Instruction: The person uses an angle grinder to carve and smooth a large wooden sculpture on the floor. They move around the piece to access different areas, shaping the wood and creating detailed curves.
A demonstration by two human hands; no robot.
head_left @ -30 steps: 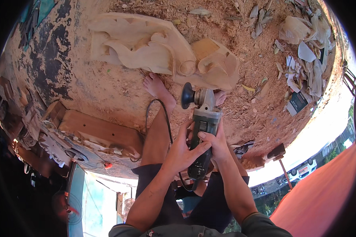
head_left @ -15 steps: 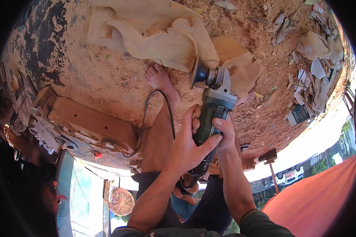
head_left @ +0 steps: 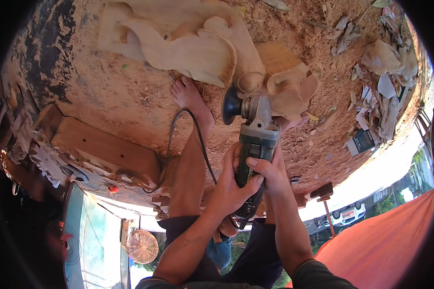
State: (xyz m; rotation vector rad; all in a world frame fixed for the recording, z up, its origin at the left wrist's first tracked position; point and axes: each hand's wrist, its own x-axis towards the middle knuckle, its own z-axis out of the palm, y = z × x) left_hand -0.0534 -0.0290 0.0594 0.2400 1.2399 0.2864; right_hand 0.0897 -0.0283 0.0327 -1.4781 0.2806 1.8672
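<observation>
Both of my hands grip a dark green angle grinder [head_left: 248, 166] with a grey metal head. My left hand [head_left: 232, 180] wraps round the body from the left, thumb across it. On the other side, my right hand [head_left: 270, 168] closes round it, its thumb near the switch. A round dark disc pad [head_left: 231, 106] sits on the grinder's head, close to the lower edge of a carved pale wood piece [head_left: 188, 58]. Whether the pad touches the wood I cannot tell. The wood has flowing raised curves, and its right part [head_left: 289, 82] lies beside my right foot.
Sawdust and shavings cover the ground [head_left: 130, 96]. A black cord [head_left: 171, 130] loops past my left leg. To the left lies a brown wooden block [head_left: 106, 149]. Scraps and leaves [head_left: 386, 91] pile up at the right. An orange sheet [head_left: 381, 241] hangs at the lower right.
The grinder has moved slightly left and down with both hands, its disc pad now turned more face-on and farther from the wood's edge. The view has shifted a little.
</observation>
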